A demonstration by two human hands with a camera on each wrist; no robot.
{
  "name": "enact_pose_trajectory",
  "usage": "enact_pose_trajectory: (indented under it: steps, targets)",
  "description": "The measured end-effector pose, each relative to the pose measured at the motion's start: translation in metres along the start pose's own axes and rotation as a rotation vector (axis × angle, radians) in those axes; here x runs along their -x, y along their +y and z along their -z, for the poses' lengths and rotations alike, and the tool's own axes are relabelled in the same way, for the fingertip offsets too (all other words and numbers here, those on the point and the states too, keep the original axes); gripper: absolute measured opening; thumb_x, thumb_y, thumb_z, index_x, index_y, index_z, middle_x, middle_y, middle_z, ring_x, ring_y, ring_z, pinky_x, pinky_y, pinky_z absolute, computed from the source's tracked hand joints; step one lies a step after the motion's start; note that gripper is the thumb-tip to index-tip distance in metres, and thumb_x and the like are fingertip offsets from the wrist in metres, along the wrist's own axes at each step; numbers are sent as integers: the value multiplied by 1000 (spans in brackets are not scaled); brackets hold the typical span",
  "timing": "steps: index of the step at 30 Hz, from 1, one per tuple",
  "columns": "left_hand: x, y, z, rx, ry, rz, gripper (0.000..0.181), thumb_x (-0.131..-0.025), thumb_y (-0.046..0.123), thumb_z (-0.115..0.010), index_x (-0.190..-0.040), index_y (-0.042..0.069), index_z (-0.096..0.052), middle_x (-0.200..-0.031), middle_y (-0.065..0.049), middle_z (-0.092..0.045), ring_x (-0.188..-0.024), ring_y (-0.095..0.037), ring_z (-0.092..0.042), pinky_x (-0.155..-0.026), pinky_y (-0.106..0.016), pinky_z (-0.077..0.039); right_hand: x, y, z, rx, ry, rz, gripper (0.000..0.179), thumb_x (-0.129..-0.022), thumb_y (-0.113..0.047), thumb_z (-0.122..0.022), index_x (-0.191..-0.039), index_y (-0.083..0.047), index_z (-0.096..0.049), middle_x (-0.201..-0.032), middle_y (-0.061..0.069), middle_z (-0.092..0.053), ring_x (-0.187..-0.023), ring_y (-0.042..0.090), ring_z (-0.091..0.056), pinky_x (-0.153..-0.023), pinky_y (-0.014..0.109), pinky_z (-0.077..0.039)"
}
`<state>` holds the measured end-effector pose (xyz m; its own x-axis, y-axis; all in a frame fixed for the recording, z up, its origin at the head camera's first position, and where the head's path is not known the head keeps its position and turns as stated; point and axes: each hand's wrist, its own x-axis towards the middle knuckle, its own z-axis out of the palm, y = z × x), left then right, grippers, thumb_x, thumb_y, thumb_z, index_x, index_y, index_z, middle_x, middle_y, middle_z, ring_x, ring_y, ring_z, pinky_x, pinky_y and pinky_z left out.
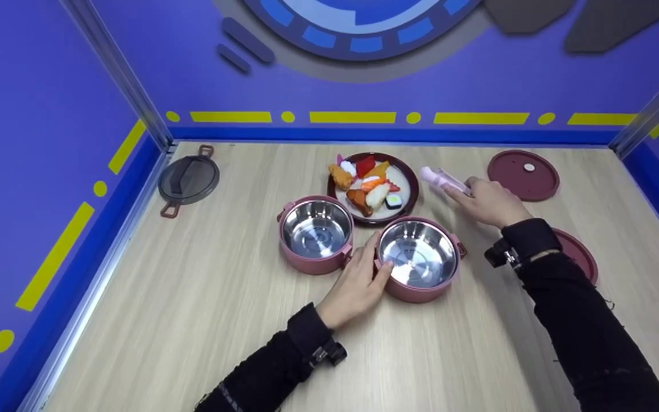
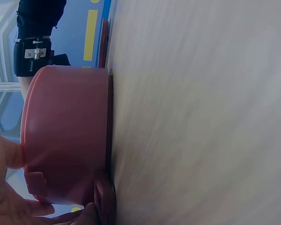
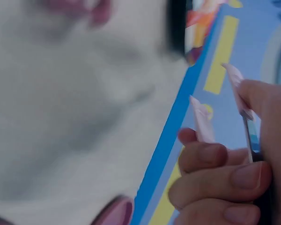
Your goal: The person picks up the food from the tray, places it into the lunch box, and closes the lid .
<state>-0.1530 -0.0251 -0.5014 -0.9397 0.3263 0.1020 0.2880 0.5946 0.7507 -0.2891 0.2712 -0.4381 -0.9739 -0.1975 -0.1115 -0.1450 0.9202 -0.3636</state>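
Note:
My left hand [image 1: 355,292] holds the nearer right steel-lined pink bowl [image 1: 418,294] by its left side, with the thumb over the rim and fingers by the side handle in the left wrist view. A matching pink bowl [image 1: 309,264] stands just left of it. Both look bare inside. My right hand [image 1: 492,203] grips pink-tipped tongs [image 1: 441,178], whose two tips [image 3: 203,124] are spread apart with nothing between them. The tongs point toward a dark-rimmed plate [image 1: 414,186] bearing toy foods [image 1: 373,183], including a drumstick [image 1: 359,201] and a sushi roll [image 1: 393,201].
A dark red round lid [image 1: 515,177] with a white knob lies at the back right. Another dark red disc [image 1: 581,257] is partly hidden under the right forearm. A grey lid [image 1: 195,180] with two loops lies far left. Blue walls [image 1: 352,91] enclose the table.

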Motion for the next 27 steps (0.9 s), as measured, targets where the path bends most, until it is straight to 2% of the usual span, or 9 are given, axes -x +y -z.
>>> enact_pose_trajectory:
  steps: [3, 8, 12, 16, 27]
  targets:
    - [0, 1, 1, -1, 0, -2, 67, -110, 38, -47, -165, 6, -25, -147, -25, -54, -140, -38, -52, -120, -53, -42, 0, -5, 2, -48, -59, 29, 83, -105, -67, -40, -129, 10, -59, -101, 24, -66, -85, 33, -61, -71, 44, -49]
    - [0, 1, 1, 4, -1, 2, 67, -111, 38, -46, -165, 5, -25, -146, -26, -55, -139, -39, -53, -120, -53, -42, -1, -15, 4, -80, -98, 69, 79, -106, -63, -42, -128, 10, -62, -111, 27, -69, -97, 36, -63, -83, 48, -50]
    - [0, 1, 1, 5, -4, 6, 67, -111, 39, -45, -165, 5, -25, -149, -26, -53, -141, -39, -51, -121, -54, -41, 0, -22, 7, -89, -149, 82, 72, -106, -63, -44, -122, 2, -69, -107, 20, -69, -93, 31, -61, -76, 39, -46]
    - [0, 0, 1, 11, -9, 10, 68, -111, 39, -45, -166, 7, -24, -150, -26, -52, -142, -38, -50, -121, -53, -41, -1, -28, 10, -91, -187, 89, 68, -106, -62, -44, -117, -1, -71, -109, 19, -70, -91, 28, -60, -72, 34, -43]
    - [-1, 1, 0, 10, -2, 2, 67, -111, 38, -47, -165, 5, -25, -146, -26, -54, -138, -38, -54, -119, -53, -43, -5, -53, 12, -45, -215, 107, 71, -106, -61, -44, -114, 2, -73, -114, 24, -73, -99, 32, -65, -79, 42, -49]
